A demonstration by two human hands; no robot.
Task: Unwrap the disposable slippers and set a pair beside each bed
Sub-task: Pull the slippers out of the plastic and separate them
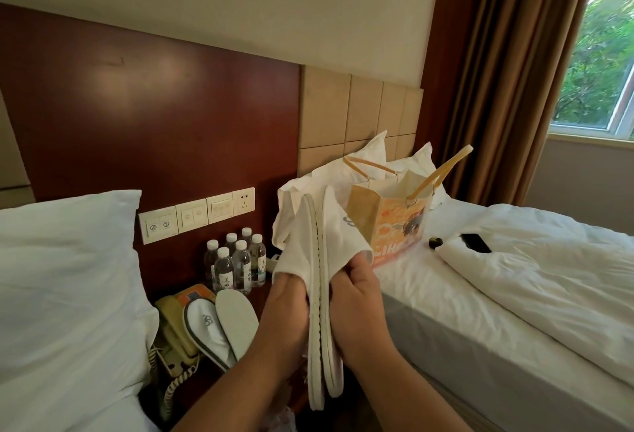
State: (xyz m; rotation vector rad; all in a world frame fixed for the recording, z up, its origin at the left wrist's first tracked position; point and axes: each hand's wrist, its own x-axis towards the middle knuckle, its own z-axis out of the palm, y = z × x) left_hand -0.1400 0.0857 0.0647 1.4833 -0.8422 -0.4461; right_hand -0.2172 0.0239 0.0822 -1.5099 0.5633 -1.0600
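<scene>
Hands, left (286, 297) and right (353, 291), clamp a sole-to-sole pair of flat white terry slippers (317, 294) upright between them, stitched soles touching.

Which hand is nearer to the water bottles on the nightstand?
Left. The left hand is just right of the water bottles; the right hand is farther right.

Nightstand (264, 297) between two beds bears bottles (236, 260) behind slippers (219, 325).

The dark wooden nightstand counter (264, 297) carries clear plastic water bottles (236, 260), a beige corded telephone (173, 328) and two white cloth slippers (219, 323).
</scene>
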